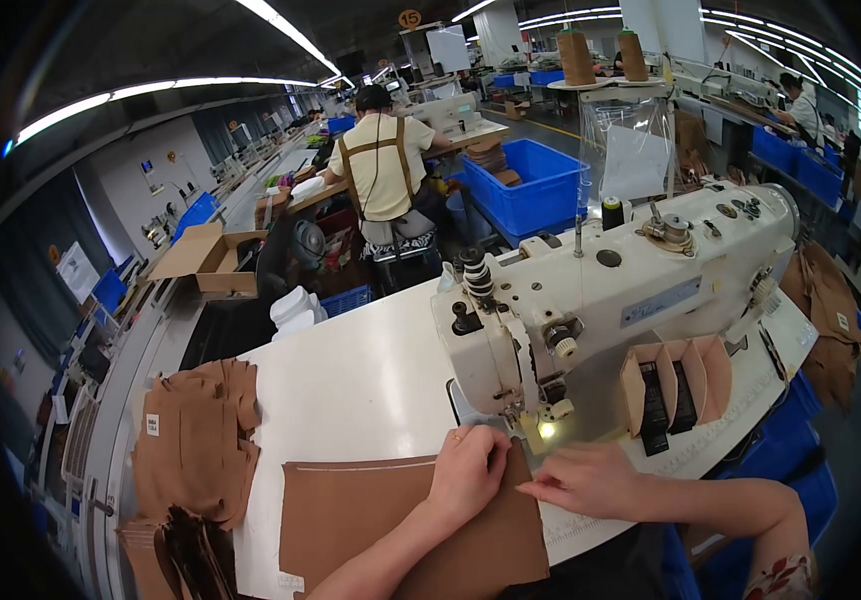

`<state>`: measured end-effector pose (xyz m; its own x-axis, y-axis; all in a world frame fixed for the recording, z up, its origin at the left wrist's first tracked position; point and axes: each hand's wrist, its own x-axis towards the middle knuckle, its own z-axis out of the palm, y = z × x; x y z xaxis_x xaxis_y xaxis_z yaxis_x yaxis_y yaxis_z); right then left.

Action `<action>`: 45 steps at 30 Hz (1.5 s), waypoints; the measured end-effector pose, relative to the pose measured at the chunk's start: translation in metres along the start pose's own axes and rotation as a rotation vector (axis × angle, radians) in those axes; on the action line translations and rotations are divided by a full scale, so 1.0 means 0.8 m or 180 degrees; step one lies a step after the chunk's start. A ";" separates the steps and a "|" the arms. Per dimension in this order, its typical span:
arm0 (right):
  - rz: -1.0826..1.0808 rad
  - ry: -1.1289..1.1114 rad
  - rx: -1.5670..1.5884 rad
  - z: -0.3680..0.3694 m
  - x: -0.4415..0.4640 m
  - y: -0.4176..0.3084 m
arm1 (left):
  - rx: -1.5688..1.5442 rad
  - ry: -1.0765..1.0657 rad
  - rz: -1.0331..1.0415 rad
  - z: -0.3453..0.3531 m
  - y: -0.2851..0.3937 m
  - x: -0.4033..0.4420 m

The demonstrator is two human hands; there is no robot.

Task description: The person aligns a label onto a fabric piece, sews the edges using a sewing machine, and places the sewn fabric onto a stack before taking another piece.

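Note:
A flat brown panel (370, 520) with a pale line along its top edge lies on the white sewing table (350, 370). My left hand (470, 470) rests over its upper right part, fingers curled together; what they pinch, if anything, is hidden. Just right of the panel's edge, my right hand (585, 482) is partly smeared by motion, with thumb and fingers pointing left. Whether it grips anything does not show. Both hands are in front of the needle area of a cream sewing machine (610, 290), where a small lamp (548, 430) glows.
Stacked brown pieces (195, 440) lie at the left. A divided cardboard holder (707, 375) with black strips (653, 400) stands on the right. Beyond are a blue bin (530, 190), an open carton (220, 255) and a seated person (380, 165). Brown thread cones (575, 58) stand behind the machine.

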<state>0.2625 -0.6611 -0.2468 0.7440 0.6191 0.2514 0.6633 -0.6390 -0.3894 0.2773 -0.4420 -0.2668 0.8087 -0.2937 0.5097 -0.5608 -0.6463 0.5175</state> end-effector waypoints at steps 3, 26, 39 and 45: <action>-0.0933 0.1105 -0.0050 0.021 0.027 0.027 | -0.0028 0.0013 0.0076 0.006 -0.014 0.009; -0.0798 0.0880 -0.0693 0.021 0.031 0.024 | -0.0016 0.0277 -0.0805 0.006 -0.001 0.012; -0.0649 0.0785 -0.0634 0.017 0.036 0.021 | -0.1010 0.0128 -0.1353 0.019 -0.036 0.031; -0.0648 0.0816 -0.0631 0.024 0.036 0.026 | -0.1008 0.0155 -0.1388 0.024 -0.041 0.031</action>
<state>0.2964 -0.6478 -0.2647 0.5747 0.6241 0.5293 0.7836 -0.6062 -0.1361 0.3190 -0.4415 -0.2840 0.9735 -0.0077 0.2288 -0.2072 -0.4547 0.8662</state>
